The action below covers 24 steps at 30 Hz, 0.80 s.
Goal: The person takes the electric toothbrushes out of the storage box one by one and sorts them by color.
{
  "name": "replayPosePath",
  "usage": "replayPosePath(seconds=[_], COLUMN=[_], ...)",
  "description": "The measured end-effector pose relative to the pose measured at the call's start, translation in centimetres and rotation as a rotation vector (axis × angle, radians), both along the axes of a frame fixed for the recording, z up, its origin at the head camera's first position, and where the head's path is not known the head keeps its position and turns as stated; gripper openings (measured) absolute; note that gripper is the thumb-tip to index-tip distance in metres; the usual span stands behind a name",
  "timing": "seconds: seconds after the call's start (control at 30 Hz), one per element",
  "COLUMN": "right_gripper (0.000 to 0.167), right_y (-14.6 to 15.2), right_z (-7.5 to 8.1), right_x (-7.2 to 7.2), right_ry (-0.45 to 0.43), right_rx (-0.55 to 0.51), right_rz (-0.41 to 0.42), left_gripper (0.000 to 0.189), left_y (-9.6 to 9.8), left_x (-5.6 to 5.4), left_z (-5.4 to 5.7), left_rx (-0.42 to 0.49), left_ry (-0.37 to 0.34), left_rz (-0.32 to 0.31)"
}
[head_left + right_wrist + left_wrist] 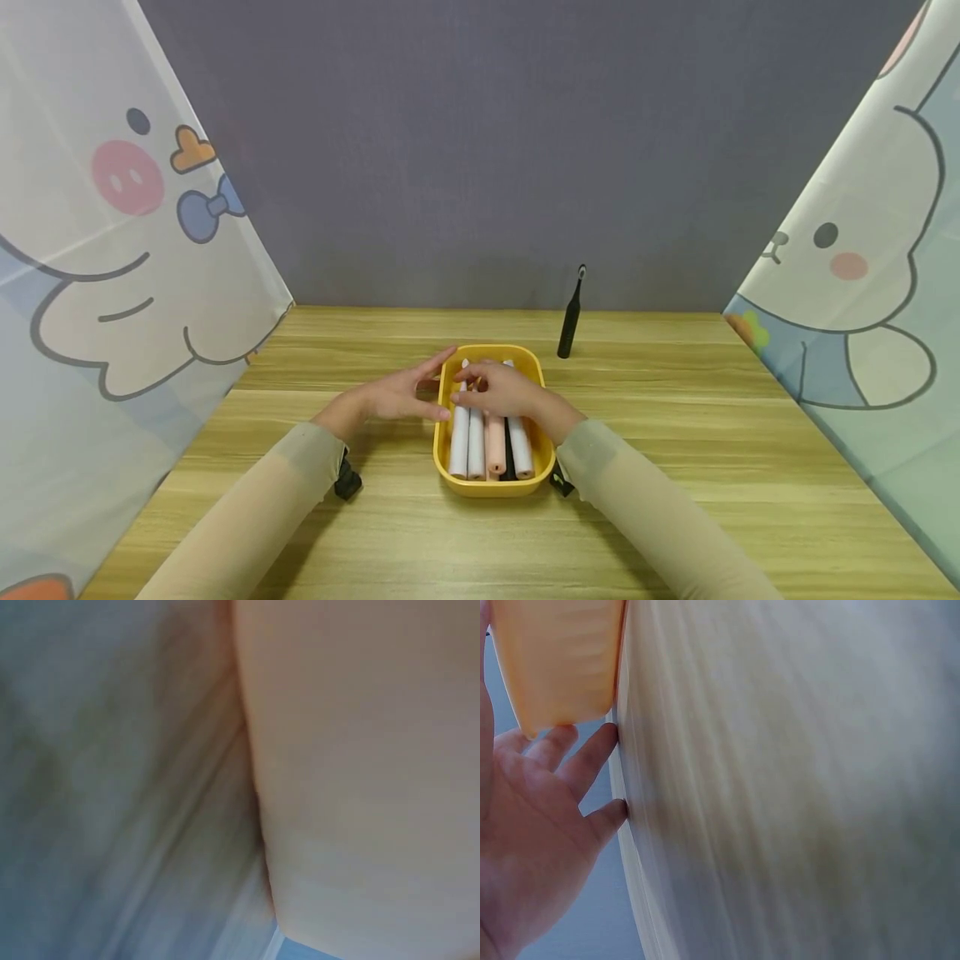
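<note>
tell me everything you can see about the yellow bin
The yellow bin is an open-topped, rounded rectangle, apparently plastic, with a rim and faint ridges on an outer wall. It stands upright on the wooden table, longer sides running away from the person, and holds white, pink and black toothbrushes laid lengthwise. The left hand is at its left side, contact unclear; the right hand reaches over its right rim.

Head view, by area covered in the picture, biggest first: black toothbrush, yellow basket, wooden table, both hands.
1. Wooden table
2. Yellow basket
3. Left hand and right hand: look about alike, not ranked
4. Black toothbrush: slim, and farther from the camera
</note>
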State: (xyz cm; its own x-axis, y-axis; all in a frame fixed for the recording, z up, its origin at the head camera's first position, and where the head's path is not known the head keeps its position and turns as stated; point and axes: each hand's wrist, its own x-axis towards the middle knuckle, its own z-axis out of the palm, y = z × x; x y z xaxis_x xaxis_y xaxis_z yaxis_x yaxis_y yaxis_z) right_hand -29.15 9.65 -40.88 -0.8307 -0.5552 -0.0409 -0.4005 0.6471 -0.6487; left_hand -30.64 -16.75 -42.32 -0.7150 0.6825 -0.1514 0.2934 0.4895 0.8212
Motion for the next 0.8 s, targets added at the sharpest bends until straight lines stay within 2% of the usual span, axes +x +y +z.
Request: replayPosePath(seconds=[0.23,0.47,0.8], right_gripper=[0.053,0.051,0.054], right_y=[0.2,0.4,1.0], right_z=[0.5,0.9,2.0], right_x=[0.4,0.5,1.3], right_ry=[0.017,0.071,0.073], right_rx=[-0.05,-0.04,-0.137], right_rz=[-0.002,-0.001,-0.003], left_gripper=[0.122,0.123,0.122], left_y=[-0.1,-0.1,0.0], left_x=[0.1,0.1,0.1], left_z=[0.0,0.2,0.2], left_rx=[0.007,0.011,-0.001], left_ry=[0.002,0.0,0.01], left_rz=[0.0,-0.008,0.004])
